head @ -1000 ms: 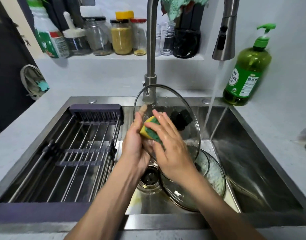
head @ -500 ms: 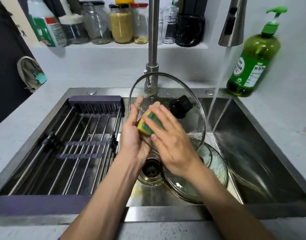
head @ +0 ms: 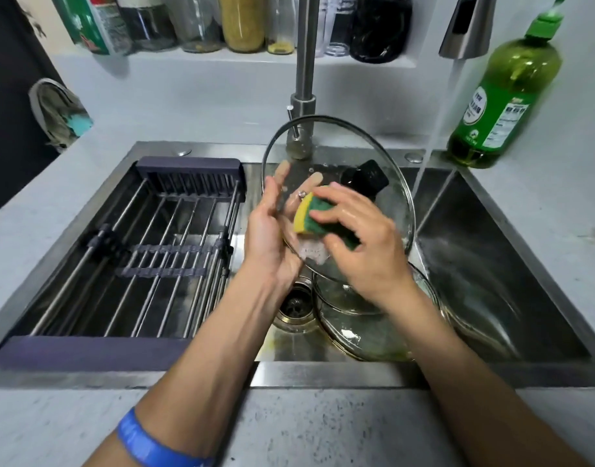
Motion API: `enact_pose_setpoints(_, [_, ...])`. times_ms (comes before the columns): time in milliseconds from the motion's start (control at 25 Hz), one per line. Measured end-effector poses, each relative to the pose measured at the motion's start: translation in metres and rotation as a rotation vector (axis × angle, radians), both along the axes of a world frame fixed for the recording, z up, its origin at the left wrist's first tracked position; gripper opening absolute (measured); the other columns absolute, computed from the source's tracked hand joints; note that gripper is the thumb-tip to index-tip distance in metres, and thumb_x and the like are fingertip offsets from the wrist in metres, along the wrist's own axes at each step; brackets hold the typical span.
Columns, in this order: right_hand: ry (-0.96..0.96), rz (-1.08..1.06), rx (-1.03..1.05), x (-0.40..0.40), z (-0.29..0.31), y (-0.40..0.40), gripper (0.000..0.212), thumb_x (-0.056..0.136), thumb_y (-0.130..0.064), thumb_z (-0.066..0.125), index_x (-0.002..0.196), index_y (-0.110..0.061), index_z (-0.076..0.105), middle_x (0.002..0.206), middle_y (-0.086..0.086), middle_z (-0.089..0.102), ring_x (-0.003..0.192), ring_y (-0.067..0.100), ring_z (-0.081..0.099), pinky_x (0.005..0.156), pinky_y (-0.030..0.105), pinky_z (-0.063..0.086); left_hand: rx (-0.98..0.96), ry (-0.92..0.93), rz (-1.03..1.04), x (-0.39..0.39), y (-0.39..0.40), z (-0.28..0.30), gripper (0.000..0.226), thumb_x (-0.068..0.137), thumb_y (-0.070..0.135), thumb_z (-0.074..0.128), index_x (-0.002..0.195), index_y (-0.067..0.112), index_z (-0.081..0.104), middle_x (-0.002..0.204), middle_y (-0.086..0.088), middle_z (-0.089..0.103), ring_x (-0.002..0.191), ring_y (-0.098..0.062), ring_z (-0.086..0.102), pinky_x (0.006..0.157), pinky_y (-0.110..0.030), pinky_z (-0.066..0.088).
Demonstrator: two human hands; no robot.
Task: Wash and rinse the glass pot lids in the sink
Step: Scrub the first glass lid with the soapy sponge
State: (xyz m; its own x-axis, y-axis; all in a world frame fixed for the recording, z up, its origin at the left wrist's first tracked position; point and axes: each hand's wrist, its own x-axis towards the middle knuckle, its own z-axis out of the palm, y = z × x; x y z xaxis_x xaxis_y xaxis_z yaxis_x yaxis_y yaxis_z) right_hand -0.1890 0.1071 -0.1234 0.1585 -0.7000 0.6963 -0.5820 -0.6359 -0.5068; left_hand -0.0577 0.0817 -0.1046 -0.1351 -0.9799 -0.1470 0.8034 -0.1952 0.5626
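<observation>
The lid (head: pixel 340 156) is up over the sink (head: pixel 491 264), tipped on edge, its round face turned toward the camera and leaning back to the tap post (head: pixel 304 62). Its black knob (head: pixel 368 178) pokes out the far side, seen through the glass, aiming up and right. Left hand (head: pixel 269 230) props the lid at its left rim, fingers (head: pixel 282 170) spread flat behind the glass, a ring on one of them. Right hand (head: pixel 363 244) pinches a yellow-and-green sponge (head: pixel 318 219), fingers curled over it, pressing it on the lid's near face; foam sits just below it. More lids (head: pixel 356 328) lie flat on the sink floor under the right wrist, beside the drain (head: pixel 294 305). Water streams from the spray head (head: pixel 468 28) into the sink, just right of the held lid. A drying rack (head: pixel 138 251) spans the sink's left part. A green soap bottle (head: pixel 501 102) stands on the table at back right, jars (head: pixel 242 21) on the shelf behind. A blue band (head: pixel 148 446) wraps the left forearm.
</observation>
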Motion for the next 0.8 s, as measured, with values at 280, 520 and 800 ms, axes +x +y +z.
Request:
enact_pose_setpoints(280, [-0.062,-0.091,0.065,-0.002,0.003,0.004,0.027,0.075,-0.003,0.079,0.099,-0.015,0.080,0.121,0.005,0.065,0.107,0.029,0.056,0.098,0.035,0.043,-0.027,-0.002,-0.029,0.004,-0.001,-0.001,0.036,0.103,0.046,0.038,0.129,0.030,0.057,0.124,-0.013,0.069,0.084,-0.032,0.075,0.063,-0.042,0.063])
enact_pose_setpoints(520, [-0.084,-0.108,0.075,-0.011,0.007,0.006,0.022,0.072,0.003,0.079,0.091,-0.009,0.079,0.114,0.004,0.064,0.104,0.030,0.057,0.093,0.039,0.046,-0.067,-0.001,-0.036,0.007,0.002,0.003,0.036,0.102,0.047,0.040,0.129,0.030,0.058,0.125,-0.013,0.069,0.097,-0.041,0.072,0.074,-0.052,0.061])
enact_pose_setpoints(800, [-0.258,-0.337,0.027,-0.019,0.003,0.001,0.011,0.068,-0.005,0.060,0.077,-0.009,0.064,0.103,0.005,0.060,0.097,0.027,0.054,0.087,0.039,0.043,-0.123,-0.004,-0.013,0.012,0.003,0.002,0.036,0.095,0.049,0.045,0.122,0.030,0.060,0.126,-0.013,0.069,0.098,-0.042,0.072,0.074,-0.050,0.062])
